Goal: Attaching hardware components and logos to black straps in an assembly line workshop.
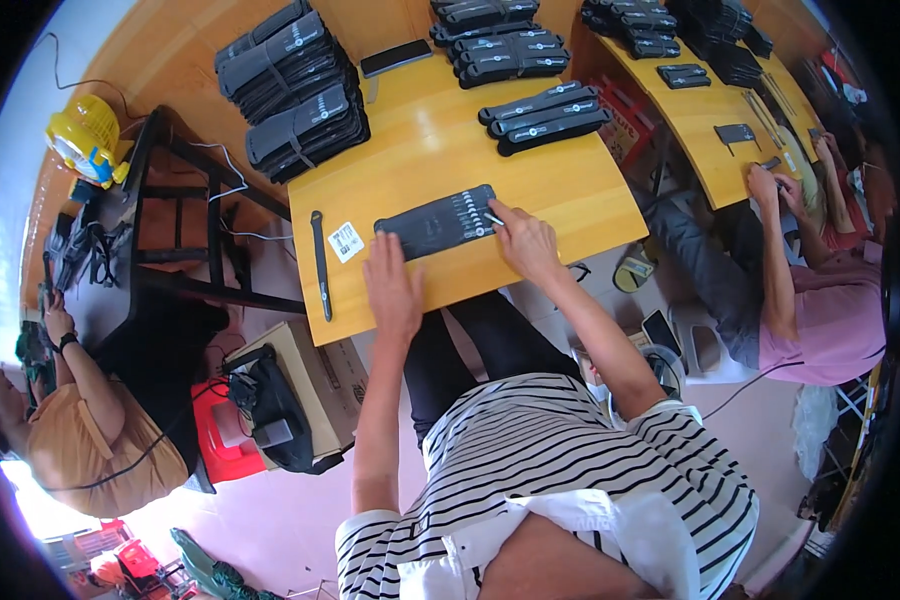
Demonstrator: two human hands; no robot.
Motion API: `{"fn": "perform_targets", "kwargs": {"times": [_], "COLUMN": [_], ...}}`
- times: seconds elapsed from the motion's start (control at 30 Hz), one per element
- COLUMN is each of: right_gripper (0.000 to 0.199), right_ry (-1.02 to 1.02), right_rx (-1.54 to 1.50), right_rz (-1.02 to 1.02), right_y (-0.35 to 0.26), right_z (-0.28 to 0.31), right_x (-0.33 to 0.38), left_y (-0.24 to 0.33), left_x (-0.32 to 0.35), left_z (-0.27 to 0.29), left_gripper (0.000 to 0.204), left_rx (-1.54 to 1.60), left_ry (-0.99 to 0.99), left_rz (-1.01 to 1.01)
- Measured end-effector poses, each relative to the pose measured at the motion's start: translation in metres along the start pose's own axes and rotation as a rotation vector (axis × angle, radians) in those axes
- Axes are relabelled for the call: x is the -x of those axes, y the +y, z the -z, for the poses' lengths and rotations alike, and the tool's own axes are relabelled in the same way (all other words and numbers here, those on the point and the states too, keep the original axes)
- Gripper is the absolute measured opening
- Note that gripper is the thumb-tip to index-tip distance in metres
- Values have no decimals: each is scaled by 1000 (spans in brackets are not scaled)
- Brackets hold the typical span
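A flat black pouch (430, 226) with white printed marks lies slantwise on the yellow wooden table before me. My left hand (394, 285) rests on its lower left part, fingers stretched out flat. At the pouch's right end, my right hand (527, 243) has thumb and index finger round a small white stick (493, 218), too small to make out fully. Left of the pouch are a white printed label sheet (345, 242) and a long black strap (321, 265) with a rounded end.
Tall stacks of black pouches (305, 125) stand at the back left, with more bundles (510, 55) behind. Three folded pouches (545, 118) lie at the right. A phone (396, 58) is at the far edge. Co-workers sit on both sides; a yellow fan (85, 140) stands left.
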State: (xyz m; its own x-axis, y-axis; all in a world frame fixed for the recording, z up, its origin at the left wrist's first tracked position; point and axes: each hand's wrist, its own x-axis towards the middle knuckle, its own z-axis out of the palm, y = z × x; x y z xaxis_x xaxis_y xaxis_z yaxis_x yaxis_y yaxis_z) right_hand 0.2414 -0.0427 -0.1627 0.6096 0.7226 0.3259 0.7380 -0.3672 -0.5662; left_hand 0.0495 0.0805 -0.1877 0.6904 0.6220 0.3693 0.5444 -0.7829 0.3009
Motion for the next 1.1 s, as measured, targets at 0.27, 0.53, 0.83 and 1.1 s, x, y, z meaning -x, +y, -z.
{"fn": "perform_targets", "kwargs": {"times": [0.27, 0.53, 0.83, 1.1], "right_gripper": [34, 32, 26, 22], "right_ry": [-144, -54, -62, -47], "right_rx": [308, -10, 23, -60], "right_rz": [55, 34, -56, -28], "right_y": [-5, 8, 14, 15], "right_z": [-9, 8, 17, 18], "right_x": [-1, 5, 28, 30], "left_y": [2, -42, -104, -118], "left_x": [-4, -1, -11, -1], "left_z": [-8, 8, 50, 48], "left_gripper": [76, 56, 34, 19], "left_rx": [-113, 212, 22, 201], "left_ry": [-208, 9, -95, -51], "left_rz": [25, 209, 823, 821]}}
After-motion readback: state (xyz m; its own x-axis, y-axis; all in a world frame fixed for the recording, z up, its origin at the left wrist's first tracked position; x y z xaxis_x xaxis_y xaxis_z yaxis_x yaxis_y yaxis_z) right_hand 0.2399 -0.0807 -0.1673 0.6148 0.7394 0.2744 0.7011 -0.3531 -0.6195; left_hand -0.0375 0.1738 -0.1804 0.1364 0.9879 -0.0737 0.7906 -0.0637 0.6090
